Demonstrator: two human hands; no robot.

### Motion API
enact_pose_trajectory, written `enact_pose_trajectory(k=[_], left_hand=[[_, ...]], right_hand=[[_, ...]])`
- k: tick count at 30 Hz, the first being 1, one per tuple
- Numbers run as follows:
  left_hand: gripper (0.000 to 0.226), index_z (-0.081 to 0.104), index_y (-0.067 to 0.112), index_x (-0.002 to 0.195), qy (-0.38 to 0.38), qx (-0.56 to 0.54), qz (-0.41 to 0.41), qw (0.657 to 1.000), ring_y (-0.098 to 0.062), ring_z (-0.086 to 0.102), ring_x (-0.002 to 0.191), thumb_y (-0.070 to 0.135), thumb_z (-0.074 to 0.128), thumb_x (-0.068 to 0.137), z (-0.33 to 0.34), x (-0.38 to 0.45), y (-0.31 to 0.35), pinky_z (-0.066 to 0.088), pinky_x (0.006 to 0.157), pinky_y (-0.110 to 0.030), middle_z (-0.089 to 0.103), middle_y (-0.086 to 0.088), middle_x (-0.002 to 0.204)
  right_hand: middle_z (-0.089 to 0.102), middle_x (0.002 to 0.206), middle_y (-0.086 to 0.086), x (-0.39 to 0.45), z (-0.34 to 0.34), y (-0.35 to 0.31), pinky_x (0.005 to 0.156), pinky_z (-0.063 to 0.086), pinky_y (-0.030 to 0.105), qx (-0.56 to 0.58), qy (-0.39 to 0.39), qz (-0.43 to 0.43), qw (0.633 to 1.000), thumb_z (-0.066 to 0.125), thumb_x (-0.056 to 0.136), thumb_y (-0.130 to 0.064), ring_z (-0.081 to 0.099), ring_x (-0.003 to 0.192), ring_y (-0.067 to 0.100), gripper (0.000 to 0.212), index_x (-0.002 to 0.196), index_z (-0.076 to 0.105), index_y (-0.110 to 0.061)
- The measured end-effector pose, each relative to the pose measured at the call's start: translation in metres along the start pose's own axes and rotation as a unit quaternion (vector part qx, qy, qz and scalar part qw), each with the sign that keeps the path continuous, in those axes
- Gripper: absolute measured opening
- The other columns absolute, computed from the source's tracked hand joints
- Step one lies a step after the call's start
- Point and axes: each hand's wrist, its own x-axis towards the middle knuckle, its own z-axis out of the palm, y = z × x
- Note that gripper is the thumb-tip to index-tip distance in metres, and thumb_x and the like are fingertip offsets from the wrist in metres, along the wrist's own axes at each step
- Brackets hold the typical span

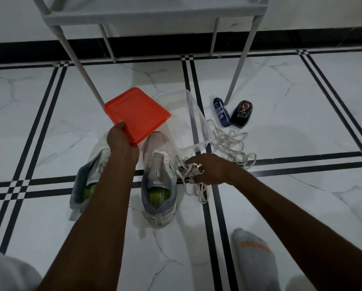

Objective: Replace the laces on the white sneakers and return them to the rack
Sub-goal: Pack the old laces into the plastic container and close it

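Orange square plastic lid (137,116): gripped by left hand (121,137). Loose white laces (188,175): reached for, right hand (209,171) released; one end is best pinched.

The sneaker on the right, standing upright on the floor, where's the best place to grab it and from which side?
Grip the right sneaker at its open grey collar, coming from above: the mouth faces up, so fingers can hook inside while the thumb pinches the heel outside. The right hand is nearest. Stay off the side where loose laces lie against it, a likely snag.
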Motion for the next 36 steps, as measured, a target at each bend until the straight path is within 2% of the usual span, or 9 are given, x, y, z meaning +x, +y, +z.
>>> enact_pose_trajectory(k=[3,6,12,15,18,21,24,29,36], left_hand=[[0.027,0.053,0.011,0.127,-0.017,0.002,-0.001,1.0,-0.02,0.068,0.091,0.008,0.045,0.102,0.002,-0.002,-0.005,0.056,0.053,-0.025,0.068,-0.007,0.111],[0.032,0.051,0.011,0.133,-0.03,0.011,0.003,0.999,-0.021,0.068,0.092,0.009,0.044,0.102,0.003,-0.001,-0.008,0.057,0.056,-0.026,0.068,-0.007,0.114],[0.034,0.053,0.011,0.134,-0.032,0.028,-0.006,0.999,-0.022,0.069,0.098,0.008,0.047,0.1,-0.002,0.004,-0.014,0.059,0.06,-0.03,0.067,-0.008,0.124],[0.036,0.052,0.011,0.136,-0.03,0.042,-0.013,0.999,-0.023,0.069,0.097,0.009,0.047,0.1,-0.003,0.004,-0.02,0.059,0.057,-0.028,0.067,-0.008,0.122],[0.033,0.053,0.012,0.131,-0.032,0.058,-0.015,0.998,-0.025,0.068,0.097,0.009,0.046,0.099,-0.002,0.004,-0.023,0.058,0.055,-0.029,0.067,-0.009,0.12],[0.019,0.055,0.015,0.115,-0.026,0.064,-0.013,0.998,-0.024,0.067,0.093,0.008,0.045,0.101,0.001,0.002,-0.025,0.057,0.051,-0.026,0.066,-0.007,0.111],[0.02,0.056,0.015,0.115,-0.035,0.058,-0.015,0.998,-0.024,0.067,0.094,0.008,0.044,0.102,0.004,0.0,-0.026,0.058,0.053,-0.027,0.066,-0.009,0.115],[0.038,0.051,0.01,0.138,-0.039,0.054,-0.021,0.998,-0.027,0.068,0.101,0.009,0.045,0.1,0.01,0.0,-0.026,0.059,0.058,-0.032,0.064,-0.014,0.131],[0.035,0.053,0.011,0.135,-0.034,0.039,-0.02,0.998,-0.024,0.068,0.1,0.01,0.045,0.102,0.016,-0.006,-0.017,0.059,0.066,-0.034,0.065,-0.011,0.13]], right_hand=[[0.066,0.116,0.012,-0.001,-0.036,0.002,0.073,0.061,0.034,0.072,-0.007,0.049,0.996,0.074,0.084,-0.003,0.071,0.093,0.028,0.033,0.116,0.067,-0.01],[0.072,0.109,0.012,0.007,-0.061,0.023,0.081,0.058,0.034,-0.085,0.111,0.075,0.987,0.077,0.083,-0.016,0.07,0.094,0.023,0.018,0.1,0.076,-0.009],[0.012,0.158,0.019,0.028,-0.058,0.077,0.111,0.034,0.056,-0.177,0.155,0.146,0.961,0.09,0.054,-0.057,0.019,0.142,0.045,0.123,0.154,0.026,-0.027],[-0.019,0.162,0.015,0.041,-0.047,0.089,0.112,0.022,0.066,-0.171,0.113,0.146,0.968,0.091,0.049,-0.059,-0.008,0.146,0.052,0.14,0.157,0.006,-0.036],[0.012,0.16,0.015,0.047,-0.038,0.094,0.108,0.034,0.063,-0.195,0.125,0.134,0.964,0.089,0.06,-0.052,0.016,0.144,0.046,0.116,0.155,0.025,-0.032],[0.05,0.129,0.013,0.047,-0.026,0.104,0.094,0.051,0.042,-0.203,0.207,0.091,0.953,0.077,0.083,-0.029,0.048,0.122,0.032,0.057,0.135,0.057,-0.016],[0.061,0.103,0.014,0.038,-0.011,0.113,0.075,0.046,0.028,-0.164,0.312,0.068,0.933,0.06,0.094,-0.014,0.062,0.096,0.029,0.02,0.108,0.068,-0.002],[0.074,0.093,0.017,0.027,-0.03,0.111,0.081,0.055,0.037,-0.087,0.301,0.065,0.948,0.066,0.088,-0.009,0.07,0.086,0.031,0.017,0.098,0.077,-0.002],[0.074,0.101,0.015,-0.018,-0.113,0.041,0.081,0.06,0.029,0.336,0.161,-0.046,0.927,0.068,0.088,-0.002,0.073,0.092,0.026,0.019,0.106,0.072,0.001]])
